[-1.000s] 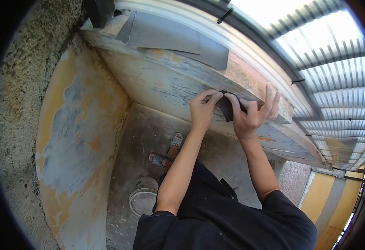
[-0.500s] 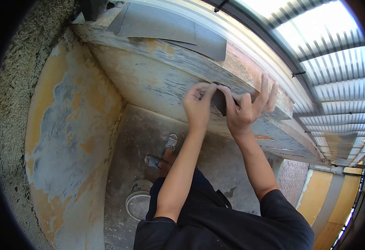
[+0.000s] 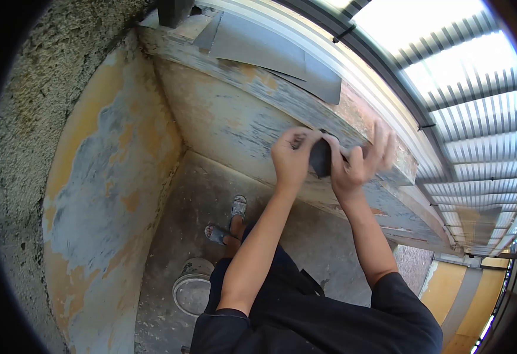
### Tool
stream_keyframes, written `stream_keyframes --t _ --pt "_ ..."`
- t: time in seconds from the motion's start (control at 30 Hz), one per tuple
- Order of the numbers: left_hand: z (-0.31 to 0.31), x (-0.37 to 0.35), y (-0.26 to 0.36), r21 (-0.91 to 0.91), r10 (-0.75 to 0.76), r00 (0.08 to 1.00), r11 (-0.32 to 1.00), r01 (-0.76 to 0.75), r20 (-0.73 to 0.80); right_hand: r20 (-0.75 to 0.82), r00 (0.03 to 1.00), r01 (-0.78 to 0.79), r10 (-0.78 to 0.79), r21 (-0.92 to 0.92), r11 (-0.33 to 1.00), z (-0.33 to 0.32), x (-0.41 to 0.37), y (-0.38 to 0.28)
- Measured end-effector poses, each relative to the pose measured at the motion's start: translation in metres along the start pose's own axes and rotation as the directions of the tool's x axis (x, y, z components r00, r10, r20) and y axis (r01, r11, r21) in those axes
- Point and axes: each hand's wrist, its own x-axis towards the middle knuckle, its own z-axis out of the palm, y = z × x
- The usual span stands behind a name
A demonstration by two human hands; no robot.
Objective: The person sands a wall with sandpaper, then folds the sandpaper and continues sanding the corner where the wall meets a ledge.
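Note:
Between my two hands is a small dark piece of sandpaper (image 3: 321,159), bent and held up in front of the wall ledge. My left hand (image 3: 292,156) pinches its upper left edge with thumb and fingers. On its right side, my right hand (image 3: 356,165) grips it near the thumb, while the other fingers stick up, spread and blurred by motion. Larger grey sheets of sandpaper (image 3: 264,47) lie overlapping on the ledge (image 3: 223,71) beyond my hands.
A patchy, scraped wall (image 3: 108,189) stands at the left. Below is a concrete floor (image 3: 205,177) with a lidded white bucket (image 3: 192,292) beside my legs. Corrugated translucent sheeting (image 3: 465,65) and a dark metal bar (image 3: 382,65) run along the upper right.
The view has shifted, so the ledge and walls sit a little differently in it. Both hands still hold the sandpaper, and more of its dark face shows now. My right fingers have moved.

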Motion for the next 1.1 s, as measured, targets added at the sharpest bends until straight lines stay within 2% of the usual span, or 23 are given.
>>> stream_keyframes --t 0.03,0.07,0.1,0.17,0.2,0.27,0.3,0.33,0.4,0.43,0.5,0.6,0.7,0.87,1.07,1.1 --pt "-0.008 0.009 0.006 -0.042 -0.032 0.998 0.999 0.03 -0.053 -0.064 0.998 -0.011 0.016 0.088 0.996 0.015 0.003 -0.007" --pt "-0.014 0.015 0.007 -0.085 -0.068 0.993 0.995 0.06 -0.1 -0.062 0.998 -0.021 0.026 0.089 0.996 0.02 0.006 -0.016" --pt "-0.018 0.014 0.005 -0.08 -0.079 0.992 0.994 0.071 -0.094 -0.04 0.998 -0.045 0.049 0.078 0.996 0.019 0.009 -0.023" --pt "-0.016 0.019 0.004 -0.229 -0.085 0.996 0.97 0.08 -0.015 -0.057 0.994 -0.081 0.088 0.103 0.991 0.015 0.014 -0.019" --pt "-0.011 0.012 -0.001 -0.237 -0.09 0.996 0.968 0.083 -0.019 -0.051 0.996 -0.074 0.079 0.102 0.992 0.009 0.008 -0.013" --pt "0.002 -0.005 -0.008 -0.115 -0.127 0.99 0.984 0.133 0.056 0.009 0.998 -0.069 0.07 -0.011 0.998 -0.006 -0.002 0.004" --pt "0.005 -0.007 -0.008 -0.082 -0.123 0.99 0.988 0.128 0.062 0.016 0.997 -0.073 0.072 0.031 0.997 -0.011 0.001 0.006" --pt "0.002 -0.002 -0.011 -0.083 -0.117 0.992 0.989 0.122 0.055 0.013 0.998 -0.068 0.067 0.039 0.997 -0.004 0.006 0.003" --pt "-0.003 0.005 -0.003 -0.205 -0.009 1.0 0.979 0.005 -0.023 -0.023 1.0 -0.018 0.019 0.065 0.998 0.008 0.01 -0.006" --pt "-0.009 0.011 0.002 -0.21 -0.07 0.996 0.976 0.059 -0.049 0.004 1.0 0.0 0.0 0.1 0.995 0.012 0.016 -0.011" --pt "-0.008 0.007 -0.003 -0.215 -0.101 0.995 0.972 0.093 -0.026 0.02 0.999 -0.039 0.038 0.07 0.997 0.005 0.012 -0.01" --pt "0.006 -0.004 -0.016 -0.222 -0.123 0.992 0.967 0.124 0.017 0.019 0.999 -0.044 0.043 0.052 0.998 -0.007 0.003 0.005" --pt "0.017 -0.017 -0.02 -0.221 -0.144 0.988 0.963 0.152 0.049 0.106 0.989 -0.101 0.107 -0.063 0.993 -0.026 -0.006 0.013" --pt "0.015 -0.015 -0.018 -0.225 -0.181 0.978 0.954 0.199 0.1 0.116 0.985 -0.12 0.124 -0.042 0.992 -0.025 -0.006 0.009" --pt "0.01 -0.01 -0.018 -0.255 -0.121 0.989 0.957 0.139 0.084 0.106 0.989 -0.099 0.103 -0.045 0.994 -0.015 -0.006 -0.002" --pt "0.004 -0.005 -0.011 -0.196 -0.084 0.995 0.976 0.092 0.049 0.081 0.993 -0.082 0.084 -0.028 0.996 -0.01 -0.002 -0.006"
